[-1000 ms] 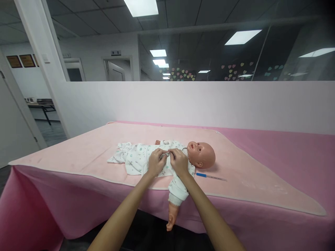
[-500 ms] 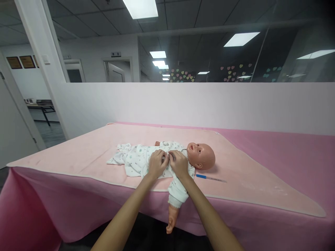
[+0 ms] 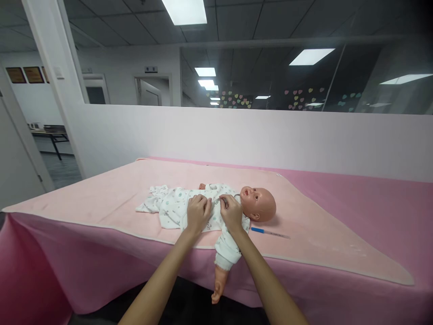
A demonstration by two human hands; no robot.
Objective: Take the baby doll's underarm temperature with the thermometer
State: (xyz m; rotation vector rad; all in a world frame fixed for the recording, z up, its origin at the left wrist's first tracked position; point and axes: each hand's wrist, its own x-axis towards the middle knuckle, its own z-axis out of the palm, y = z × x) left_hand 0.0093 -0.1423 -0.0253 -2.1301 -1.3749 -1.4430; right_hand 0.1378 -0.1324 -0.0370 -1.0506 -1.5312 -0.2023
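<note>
A baby doll [image 3: 259,204] lies on its back with its head to the right, dressed in a white printed garment [image 3: 176,205]. My left hand [image 3: 198,214] rests on the belly of the garment, fingers curled in and closed on the cloth. Higher up, by the doll's chest, my right hand [image 3: 232,213] pinches at the front of the garment. My fingers hide the exact bit of cloth they grip. One sleeved arm of the doll [image 3: 220,277] hangs over the table's front edge, below my right wrist.
A blue-capped thermometer-like stick [image 3: 269,233] lies near the doll's head. Under the doll is a peach mat [image 3: 115,189] over a pink tablecloth [image 3: 372,203]. A white half-wall [image 3: 270,140] with glass above stands behind the table.
My hands have parted: they met at the garment's front, and now the left is farther left, with printed cloth showing between them. The view has shifted slightly.
</note>
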